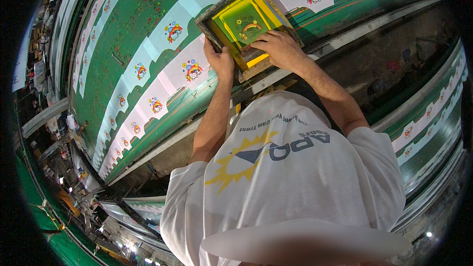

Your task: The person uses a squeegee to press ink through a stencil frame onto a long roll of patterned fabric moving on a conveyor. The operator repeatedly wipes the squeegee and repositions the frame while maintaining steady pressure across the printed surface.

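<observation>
While the left hand (220,64) is clamped on its left edge, the frame (236,6) sits on the table at upper centre, turned at an angle, over part of the pink strip (167,85). Its inside is yellow round the border, green in the middle, with a rainbow design showing. The right hand (283,49) is inside the lower right part, fingers bent and close together. Dark strip (253,55) just below those fingers; can't tell if they grip it.

In the way: right hand and wrist cover the frame's lower right corner; frame hides a stretch of pink panels. Pink strip runs out both sides, each panel with a coloured cartoon print. Light blue strip (154,49) alongside, same kind of prints. Small thin dark item (118,59) farther left, too small to identify.

Table (148,15) is long, green, speckled with paint, orange lines near its edge. Metal rail (364,34) along the near side, then dark floor (374,71). Second table (426,165) at right, also carrying printed strips. White shirt (300,182) with a yellow sun blocks lower centre. Far left: clutter (40,64), blurred; small bright lamps (131,248) below.
</observation>
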